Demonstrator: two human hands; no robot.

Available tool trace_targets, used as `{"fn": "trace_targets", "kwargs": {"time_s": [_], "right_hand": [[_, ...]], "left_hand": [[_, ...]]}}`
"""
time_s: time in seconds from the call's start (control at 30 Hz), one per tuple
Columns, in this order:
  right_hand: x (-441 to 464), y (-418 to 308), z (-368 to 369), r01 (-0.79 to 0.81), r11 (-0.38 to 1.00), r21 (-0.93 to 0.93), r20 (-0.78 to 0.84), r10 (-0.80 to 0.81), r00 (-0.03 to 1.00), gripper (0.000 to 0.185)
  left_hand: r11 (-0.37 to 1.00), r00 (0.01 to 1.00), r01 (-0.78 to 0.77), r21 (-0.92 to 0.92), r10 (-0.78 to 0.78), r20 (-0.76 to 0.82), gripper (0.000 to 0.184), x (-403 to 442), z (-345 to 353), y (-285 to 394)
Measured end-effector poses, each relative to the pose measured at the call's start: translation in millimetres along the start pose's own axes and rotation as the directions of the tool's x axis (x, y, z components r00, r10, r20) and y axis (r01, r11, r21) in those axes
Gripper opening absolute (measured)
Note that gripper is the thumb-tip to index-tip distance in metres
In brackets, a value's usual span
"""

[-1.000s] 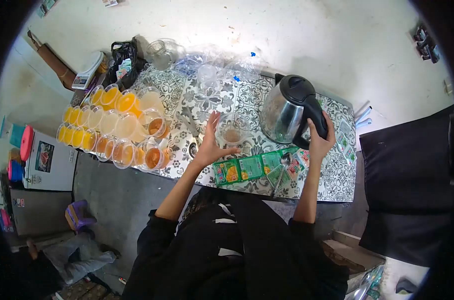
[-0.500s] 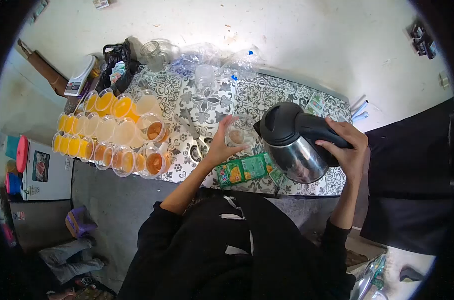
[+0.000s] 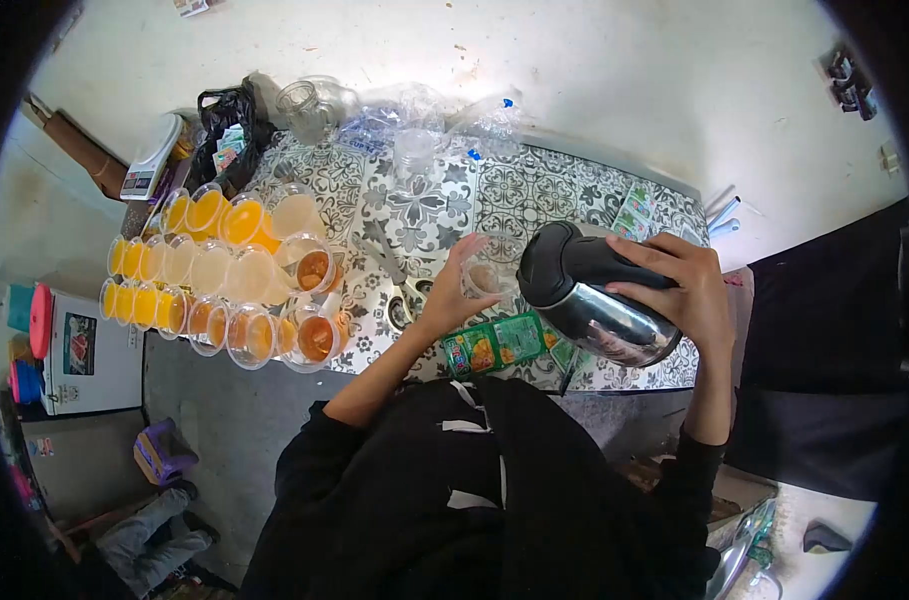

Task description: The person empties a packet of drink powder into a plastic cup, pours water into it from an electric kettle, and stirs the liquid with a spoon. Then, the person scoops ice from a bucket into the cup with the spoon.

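My right hand [image 3: 686, 285] grips the black handle of a steel and glass kettle [image 3: 614, 325], which is tilted with its spout toward a clear plastic cup [image 3: 484, 278]. My left hand [image 3: 456, 288] is wrapped round the left side of that cup, which has a little brownish stuff at its bottom. Whether liquid is flowing from the spout cannot be made out. Green sachets [image 3: 496, 343] lie just below the cup, partly under the kettle. Scissors [image 3: 399, 285] lie left of my left hand on the patterned table [image 3: 519, 195].
Rows of cups with yellow, whitish and orange-brown contents [image 3: 209, 270] stand at the left. Behind are a black bag [image 3: 229, 125], a glass jar [image 3: 304, 108], a scale [image 3: 154, 160] and clear plastic packaging [image 3: 399, 125]. A person's legs [image 3: 149, 535] show at lower left.
The kettle was lifted, swung toward the cup and tilted by my right hand. My left hand has closed in from beside the cup to hold it.
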State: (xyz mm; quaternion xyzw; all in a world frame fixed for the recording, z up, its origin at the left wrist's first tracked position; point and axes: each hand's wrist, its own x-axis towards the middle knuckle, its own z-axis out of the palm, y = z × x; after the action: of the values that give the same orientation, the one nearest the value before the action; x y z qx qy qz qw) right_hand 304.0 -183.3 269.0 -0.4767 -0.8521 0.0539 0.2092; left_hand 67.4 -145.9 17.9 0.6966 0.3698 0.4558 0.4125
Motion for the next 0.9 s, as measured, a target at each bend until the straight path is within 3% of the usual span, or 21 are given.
{"fn": "trace_targets", "kwargs": {"time_s": [0.1, 0.4, 0.57, 0.9], "right_hand": [[5.8, 2.6, 2.2, 0.015, 0.999, -0.031, 0.024, -0.014, 1.000, 0.047], [15.8, 0.8, 1.8, 0.025, 0.999, -0.040, 0.041, -0.023, 0.999, 0.045], [18.2, 0.9, -0.2, 0.022, 0.999, -0.048, 0.040, -0.020, 0.999, 0.045], [17.8, 0.3, -2.5, 0.013, 0.999, -0.041, 0.038, -0.011, 0.999, 0.045]], "left_hand": [[0.999, 0.999, -0.047, 0.009, 0.047, -0.019, 0.096, 1.2, -0.3, 0.2], [0.996, 0.997, 0.072, -0.056, -0.072, 0.002, 0.093, 1.4, -0.5, 8.0], [0.999, 0.998, -0.048, -0.010, 0.047, -0.034, 0.091, 1.0, 1.0, -3.6], [0.998, 0.999, -0.016, -0.059, 0.014, -0.031, 0.091, 0.7, 2.2, -1.9]]}}
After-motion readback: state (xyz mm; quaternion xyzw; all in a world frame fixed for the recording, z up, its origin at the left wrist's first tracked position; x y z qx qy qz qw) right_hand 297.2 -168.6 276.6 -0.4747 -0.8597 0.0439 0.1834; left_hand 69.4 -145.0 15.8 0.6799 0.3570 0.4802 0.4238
